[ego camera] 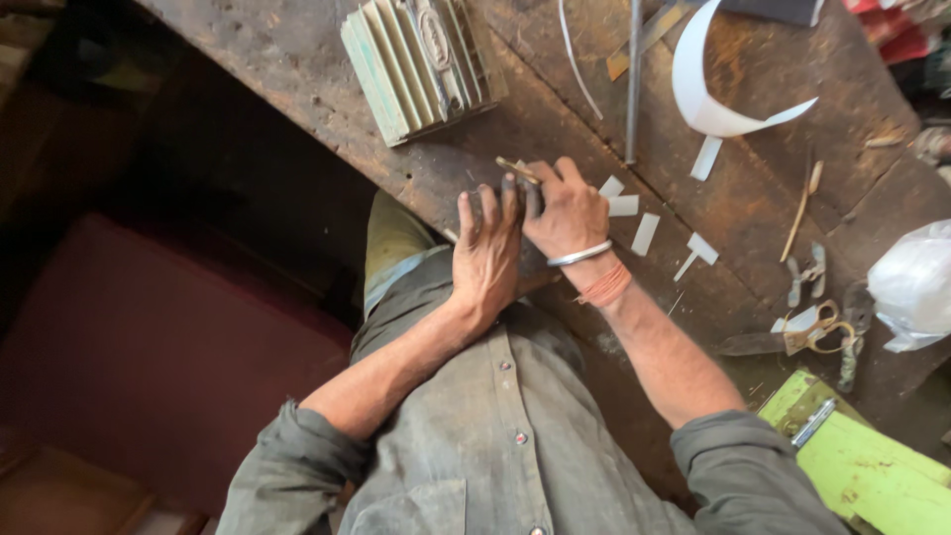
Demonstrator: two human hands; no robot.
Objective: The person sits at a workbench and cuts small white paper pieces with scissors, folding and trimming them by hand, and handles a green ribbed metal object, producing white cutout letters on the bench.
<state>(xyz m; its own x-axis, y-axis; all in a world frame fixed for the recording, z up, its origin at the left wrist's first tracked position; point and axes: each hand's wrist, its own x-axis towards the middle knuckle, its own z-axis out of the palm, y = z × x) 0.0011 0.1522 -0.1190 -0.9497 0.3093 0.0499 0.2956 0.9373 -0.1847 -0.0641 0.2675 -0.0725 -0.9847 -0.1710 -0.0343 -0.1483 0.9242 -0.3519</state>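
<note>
Both hands press together at the edge of the rough, dark wooden bench (pixel 327 69). The left hand (pixel 485 253) lies flat on a small dark piece (pixel 478 201). The right hand (pixel 567 213) pinches a thin brass-coloured stick (pixel 517 169). Small white strips (pixel 624 205) lie just beside them.

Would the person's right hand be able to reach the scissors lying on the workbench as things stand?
Probably yes. The scissors lie in the open on the workbench, on the right hand's own side, with nothing between them; but that hand is busy holding a small tool.
</note>
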